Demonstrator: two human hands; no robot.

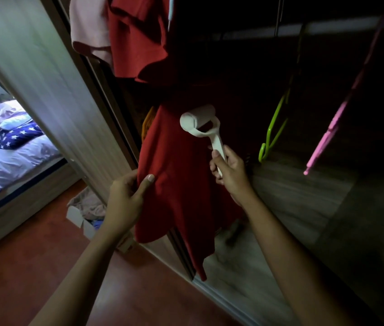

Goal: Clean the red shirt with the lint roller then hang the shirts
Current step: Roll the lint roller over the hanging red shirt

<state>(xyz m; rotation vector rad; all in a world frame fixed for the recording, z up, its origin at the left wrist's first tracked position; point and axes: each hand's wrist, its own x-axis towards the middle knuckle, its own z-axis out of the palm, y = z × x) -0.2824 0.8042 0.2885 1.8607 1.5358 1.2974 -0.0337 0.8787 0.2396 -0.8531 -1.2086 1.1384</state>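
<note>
A pale wood-grain sliding door [52,90] stands left of a dark wardrobe interior [327,90], whose grey-brown shelf [292,196] is dimly lit. A reddish-brown wooden floor [33,267] runs to a brightly lit bed [10,165] with pale bedding and a blue star-patterned cloth [5,137]. An open white box [78,218] sits on the floor beside the door.

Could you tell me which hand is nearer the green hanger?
Right. The right hand, gripping the lint roller, is left of the green hanger; the left hand pinches the red shirt farther left.
</note>
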